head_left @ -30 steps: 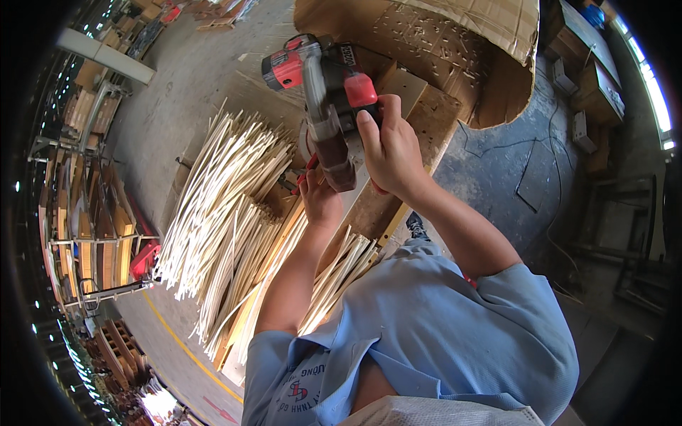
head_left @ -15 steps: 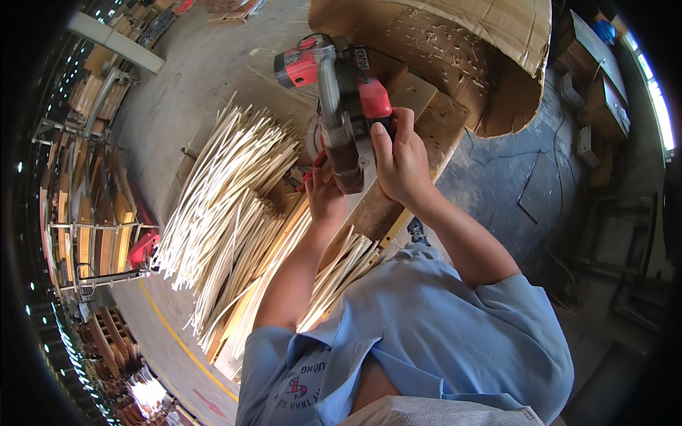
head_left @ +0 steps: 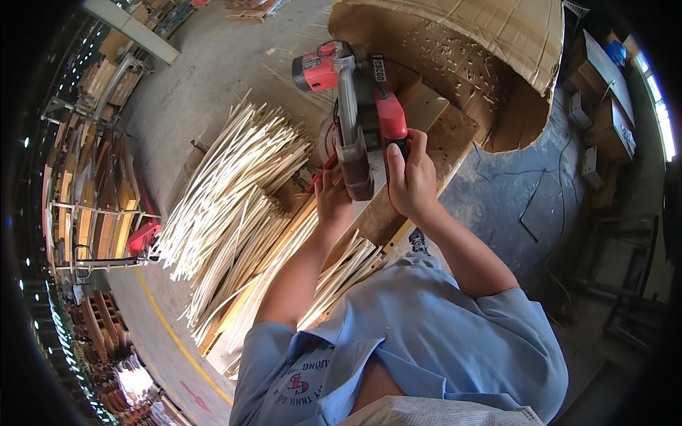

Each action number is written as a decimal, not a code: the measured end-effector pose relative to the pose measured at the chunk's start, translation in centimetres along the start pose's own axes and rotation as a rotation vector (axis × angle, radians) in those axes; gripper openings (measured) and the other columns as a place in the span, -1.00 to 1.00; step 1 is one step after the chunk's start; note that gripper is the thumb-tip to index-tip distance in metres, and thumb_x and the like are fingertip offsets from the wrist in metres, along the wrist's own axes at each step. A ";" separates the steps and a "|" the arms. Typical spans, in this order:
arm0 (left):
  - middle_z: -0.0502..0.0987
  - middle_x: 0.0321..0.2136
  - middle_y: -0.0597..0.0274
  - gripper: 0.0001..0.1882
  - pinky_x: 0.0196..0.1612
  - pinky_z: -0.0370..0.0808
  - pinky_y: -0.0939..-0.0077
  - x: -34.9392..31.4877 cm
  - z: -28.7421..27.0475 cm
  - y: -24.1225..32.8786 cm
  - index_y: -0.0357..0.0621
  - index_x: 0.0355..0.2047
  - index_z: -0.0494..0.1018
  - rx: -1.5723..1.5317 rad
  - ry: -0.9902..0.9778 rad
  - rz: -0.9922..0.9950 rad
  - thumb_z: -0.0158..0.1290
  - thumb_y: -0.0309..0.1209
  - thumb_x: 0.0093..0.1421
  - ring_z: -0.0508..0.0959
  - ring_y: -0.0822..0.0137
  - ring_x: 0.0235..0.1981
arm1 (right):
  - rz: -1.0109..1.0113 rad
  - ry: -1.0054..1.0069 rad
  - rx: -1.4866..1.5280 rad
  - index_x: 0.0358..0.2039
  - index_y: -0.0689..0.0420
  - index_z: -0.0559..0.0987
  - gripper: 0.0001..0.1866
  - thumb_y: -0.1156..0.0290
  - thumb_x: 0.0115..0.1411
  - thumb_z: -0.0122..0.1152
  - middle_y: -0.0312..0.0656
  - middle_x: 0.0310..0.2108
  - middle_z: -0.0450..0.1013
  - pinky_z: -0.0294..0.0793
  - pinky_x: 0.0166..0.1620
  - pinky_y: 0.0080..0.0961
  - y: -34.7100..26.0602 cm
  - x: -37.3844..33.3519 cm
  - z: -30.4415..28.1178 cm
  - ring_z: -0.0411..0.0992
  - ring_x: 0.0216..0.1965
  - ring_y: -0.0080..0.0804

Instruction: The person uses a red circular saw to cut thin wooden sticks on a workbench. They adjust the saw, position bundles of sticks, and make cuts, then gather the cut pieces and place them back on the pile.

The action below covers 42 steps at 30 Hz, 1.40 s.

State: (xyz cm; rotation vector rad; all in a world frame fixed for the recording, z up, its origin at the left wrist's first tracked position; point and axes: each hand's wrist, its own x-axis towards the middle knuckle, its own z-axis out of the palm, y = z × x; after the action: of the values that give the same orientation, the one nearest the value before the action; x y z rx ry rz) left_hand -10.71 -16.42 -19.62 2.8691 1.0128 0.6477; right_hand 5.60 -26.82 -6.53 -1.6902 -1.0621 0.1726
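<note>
A red, grey and black miter saw [head_left: 349, 113] stands on a wooden bench, with its head over the work surface. My right hand [head_left: 412, 177] is wrapped round the saw's handle, thumb on top. My left hand [head_left: 334, 202] is closed beside the saw's blade guard, close to a red part of its base. What those fingers hold is hidden by the hand and the guard. Long thin pale wooden strips [head_left: 234, 184] lie in a thick heap left of the saw. More strips [head_left: 348, 266] lie on the bench between my forearms.
A big open cardboard box [head_left: 490, 71] with wood scraps inside stands beyond the saw. To the left is a metal rack [head_left: 92, 206] stacked with boards. Boxes and a cabinet [head_left: 604, 92] are at the far right. A cable [head_left: 561, 184] runs over the right-hand floor.
The whole view has shifted slightly, so the saw, strips and box appear a little further right and lower. Both hands keep their places at the saw.
</note>
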 end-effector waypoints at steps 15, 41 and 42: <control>0.62 0.13 0.45 -0.64 0.27 0.30 -0.10 -0.2 0.7 -0.8 -0.10 0.02 0.67 0.054 -0.054 0.047 0.08 -0.47 0.23 0.40 -0.10 0.19 | 0.273 -0.122 0.095 0.03 0.35 0.42 -0.27 -0.19 0.32 0.17 0.01 -0.22 0.57 0.58 -0.16 -0.30 -4.4 19.2 -0.7 0.58 -0.19 -0.30; 0.56 0.14 0.21 -0.61 0.28 0.42 0.13 -3.8 -5.4 -1.6 -0.08 -0.01 0.61 -0.238 0.115 -0.036 0.25 -0.46 0.10 0.42 -0.05 0.24 | 1.196 -0.504 0.913 -0.01 0.05 0.45 -0.66 0.09 0.41 0.17 -0.26 -0.53 0.31 0.47 -0.44 -0.37 6.9 -2.6 16.4 0.29 -0.62 -0.42; 0.55 0.15 0.22 -0.57 0.27 0.42 0.12 -5.1 -5.8 -1.8 -0.09 0.03 0.59 -0.232 0.165 -0.067 0.26 -0.45 0.09 0.41 -0.03 0.23 | 1.179 -0.557 0.858 -0.01 0.08 0.44 -0.64 0.08 0.41 0.20 -0.22 -0.46 0.34 0.57 -0.36 -0.32 5.8 -3.0 16.6 0.33 -0.55 -0.37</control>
State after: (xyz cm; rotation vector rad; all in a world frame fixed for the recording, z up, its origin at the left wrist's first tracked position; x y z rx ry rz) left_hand -17.67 -18.70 -16.56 2.6060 0.9746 0.9410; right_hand -2.63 -17.50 -19.29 -1.2435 -0.1124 1.6612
